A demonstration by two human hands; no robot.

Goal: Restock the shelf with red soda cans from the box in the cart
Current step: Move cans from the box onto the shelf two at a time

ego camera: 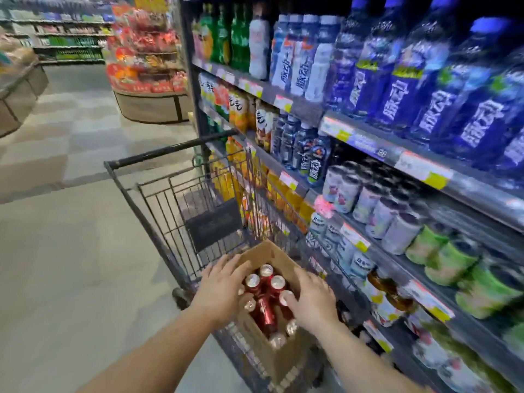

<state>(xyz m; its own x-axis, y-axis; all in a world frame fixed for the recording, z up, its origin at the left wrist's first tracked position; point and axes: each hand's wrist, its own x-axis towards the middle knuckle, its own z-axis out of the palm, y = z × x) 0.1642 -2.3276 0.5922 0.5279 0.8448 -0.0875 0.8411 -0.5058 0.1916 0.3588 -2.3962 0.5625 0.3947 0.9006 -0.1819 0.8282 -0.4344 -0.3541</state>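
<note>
A brown cardboard box [279,350] sits inside a dark wire cart [181,211]. The box is open at the top and full of red soda cans [265,304]. Most cans stand up with their silver tops showing. One can lies on its side on top of the others, in the middle of the box.

The left hand [219,287] rests on the left edge of the box, with its fingers [241,269] spread wide over the cans. It holds nothing. The right hand [312,299] is over the right side of the box. Its fingers [289,300] touch the top of one can, but I cannot tell if they grip it.

The shelf [397,154] stands just right of the box, packed with bottles and cans of drink.
</note>
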